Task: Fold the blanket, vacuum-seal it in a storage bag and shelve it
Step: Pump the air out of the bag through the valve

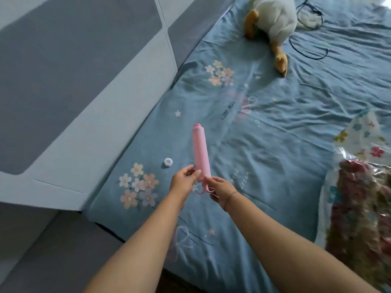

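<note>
Left grip (183, 181) is pinching the pink pump (201, 151) at its near end; right grip (222, 192) is clasping its handle (204, 189); its long axis is pointing away.

soft even daylight, faint shadows, wide-angle bending at edges.

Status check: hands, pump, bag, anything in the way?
Left hand grips pink pump barrel; right hand holds its handle. Bagged blanket lies at right, apart. White cap loose on bed.

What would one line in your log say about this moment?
left hand: grips pink pump barrel | right hand: grips its handle | white cap: lying on bed | storage bag: blanket inside
</note>
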